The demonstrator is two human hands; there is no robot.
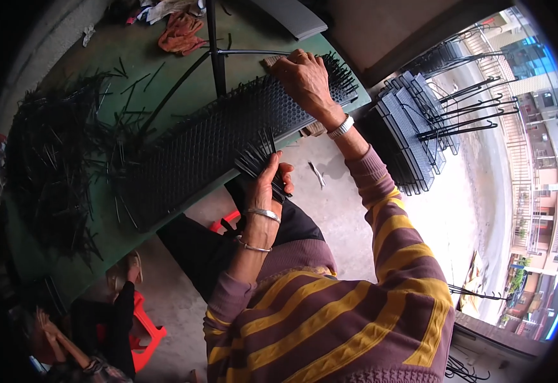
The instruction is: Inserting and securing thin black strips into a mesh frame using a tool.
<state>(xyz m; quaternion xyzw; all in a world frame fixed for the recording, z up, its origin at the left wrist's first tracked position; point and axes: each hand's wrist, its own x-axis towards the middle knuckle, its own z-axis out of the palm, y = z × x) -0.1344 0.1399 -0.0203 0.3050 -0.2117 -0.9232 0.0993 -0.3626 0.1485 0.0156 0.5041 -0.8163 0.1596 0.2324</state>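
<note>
A long black panel full of small holes lies slantwise along the near side of the green table. My left hand is closed around a bundle of thin black strips, whose ends fan out over the panel's near edge. At the panel's far right part, my right hand is bent down with its fingers together; whatever is under the fingertips is hidden. Short black strips stand up in a dense row along the far edge, on both sides of that hand.
A large heap of loose black strips covers the left of the green table. A thin black upright post rises behind the panel, near a reddish cloth. Stacked black mesh racks stand at right. Another person's hands and a red stool are lower left.
</note>
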